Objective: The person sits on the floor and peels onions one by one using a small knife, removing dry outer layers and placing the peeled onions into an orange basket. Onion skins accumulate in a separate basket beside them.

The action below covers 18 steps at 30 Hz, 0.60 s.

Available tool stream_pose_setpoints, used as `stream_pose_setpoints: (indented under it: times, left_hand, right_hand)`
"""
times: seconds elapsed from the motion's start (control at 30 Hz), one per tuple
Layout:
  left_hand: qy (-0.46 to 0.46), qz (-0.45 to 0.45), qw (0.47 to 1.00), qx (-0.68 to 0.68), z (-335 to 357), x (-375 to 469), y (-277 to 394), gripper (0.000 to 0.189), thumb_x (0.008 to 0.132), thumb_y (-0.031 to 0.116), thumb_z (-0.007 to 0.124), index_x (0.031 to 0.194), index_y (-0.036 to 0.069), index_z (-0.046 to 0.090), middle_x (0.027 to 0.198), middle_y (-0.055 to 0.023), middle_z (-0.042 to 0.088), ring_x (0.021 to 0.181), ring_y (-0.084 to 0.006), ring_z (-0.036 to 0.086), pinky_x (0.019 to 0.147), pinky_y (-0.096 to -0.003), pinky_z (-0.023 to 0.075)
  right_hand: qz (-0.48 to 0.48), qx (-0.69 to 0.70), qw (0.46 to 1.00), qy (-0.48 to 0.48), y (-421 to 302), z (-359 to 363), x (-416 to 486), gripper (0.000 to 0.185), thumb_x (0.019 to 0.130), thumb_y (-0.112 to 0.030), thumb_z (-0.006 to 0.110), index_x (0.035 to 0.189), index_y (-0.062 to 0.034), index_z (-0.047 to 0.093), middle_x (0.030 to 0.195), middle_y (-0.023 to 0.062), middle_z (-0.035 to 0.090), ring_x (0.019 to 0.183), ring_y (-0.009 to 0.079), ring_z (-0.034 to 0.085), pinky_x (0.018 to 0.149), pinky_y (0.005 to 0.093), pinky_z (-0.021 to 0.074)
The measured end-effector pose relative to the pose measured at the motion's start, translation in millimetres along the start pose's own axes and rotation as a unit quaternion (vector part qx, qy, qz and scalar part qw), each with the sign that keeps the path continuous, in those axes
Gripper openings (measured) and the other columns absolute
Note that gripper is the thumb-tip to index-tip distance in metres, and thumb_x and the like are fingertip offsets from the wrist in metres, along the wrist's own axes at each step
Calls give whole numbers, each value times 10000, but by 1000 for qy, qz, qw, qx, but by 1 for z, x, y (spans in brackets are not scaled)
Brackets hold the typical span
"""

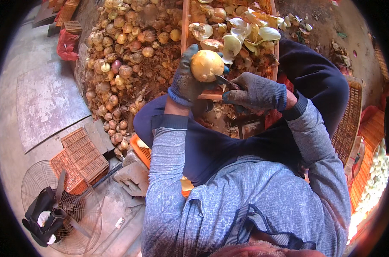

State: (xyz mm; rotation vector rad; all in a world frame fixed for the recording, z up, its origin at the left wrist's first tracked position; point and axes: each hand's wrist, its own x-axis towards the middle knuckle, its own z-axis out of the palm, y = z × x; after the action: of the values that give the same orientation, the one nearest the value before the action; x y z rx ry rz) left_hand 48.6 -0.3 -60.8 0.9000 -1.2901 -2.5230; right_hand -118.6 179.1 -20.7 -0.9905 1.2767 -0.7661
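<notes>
My left hand point(186, 77), in a grey-blue work glove, holds a large yellow onion point(207, 66) over the near end of an orange plastic crate point(185, 24). My right hand point(257, 92), gloved alike, grips a small knife point(225, 81), its blade at the onion's lower right side. Its handle is mostly hidden in my fingers. In the crate, beyond the onion, lie pale onion peels point(232, 45) and dry skins.
A large heap of unpeeled onions point(117, 77) spreads left of the crate. A wire-caged fan point(61, 207) and stacked orange crates point(85, 155) stand at lower left. Another crate point(348, 119) is beside my right knee. Whitish onions point(374, 180) lie at the far right.
</notes>
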Motion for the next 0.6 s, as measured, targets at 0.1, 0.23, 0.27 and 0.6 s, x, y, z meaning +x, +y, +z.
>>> stream_pose_setpoints:
  times: [0.1, 0.23, 0.27, 0.6]
  left_hand:
    - [-28, 169, 979, 110, 5, -8, -5, 821, 1008, 706, 575, 1449, 13, 571, 1282, -218, 726, 1092, -349, 760, 932, -526, 653]
    - [-163, -45, 919, -357, 15, -3, 5, 986, 981, 797, 510, 1589, 25, 432, 1462, -284, 613, 1188, -428, 714, 1019, -550, 619]
    - [-155, -41, 920, -357, 17, -3, 7, 984, 983, 794, 508, 1598, 30, 425, 1476, -285, 602, 1200, -430, 709, 1022, -554, 617]
    - [-134, 46, 989, 42, 20, -25, 54, 768, 1050, 532, 607, 1510, -75, 511, 1434, -269, 655, 1247, -357, 707, 1083, -524, 584]
  right_hand:
    - [4, 79, 997, -16, 1, 1, -3, 479, 1039, -418, 679, 990, 44, 798, 812, 113, 758, 687, 187, 708, 667, 345, 572]
    - [-95, 182, 978, -18, 4, 11, 1, 456, 1035, -402, 671, 1039, 32, 809, 902, 111, 775, 801, 190, 725, 744, 329, 582]
    - [-126, 192, 973, -8, 10, 15, 6, 436, 1038, -386, 664, 1048, 24, 813, 910, 110, 775, 820, 195, 725, 764, 327, 582]
    - [24, -58, 995, -84, -42, -53, -17, 510, 969, -474, 789, 1063, 28, 773, 809, 75, 759, 668, 172, 706, 613, 331, 574]
